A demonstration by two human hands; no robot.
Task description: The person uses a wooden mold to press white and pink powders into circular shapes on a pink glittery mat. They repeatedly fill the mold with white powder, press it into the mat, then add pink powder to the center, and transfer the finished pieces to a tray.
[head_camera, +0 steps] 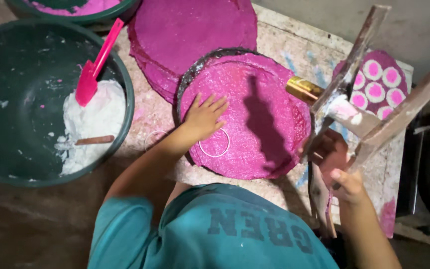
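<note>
My left hand [202, 117] lies flat, fingers spread, on a round glittery pink sheet [260, 129] resting on a dark round tray [191, 77]. A thin wire ring [214, 144] sits on the sheet just below that hand. My right hand [347, 184] is closed around the lower bar of a wooden frame [374, 132] at the right. From that frame a brass cylinder [303, 88] points over the sheet's right edge.
A large green basin [6, 164] at the left holds white powder [95, 119], a pink scoop [93, 69] and a brown stick [94, 140]. Magenta sheets [190, 30] are stacked behind. A piece with pink-and-white circles [376, 84] lies at the right. A second ring [154, 139] lies on the worktable [294, 47].
</note>
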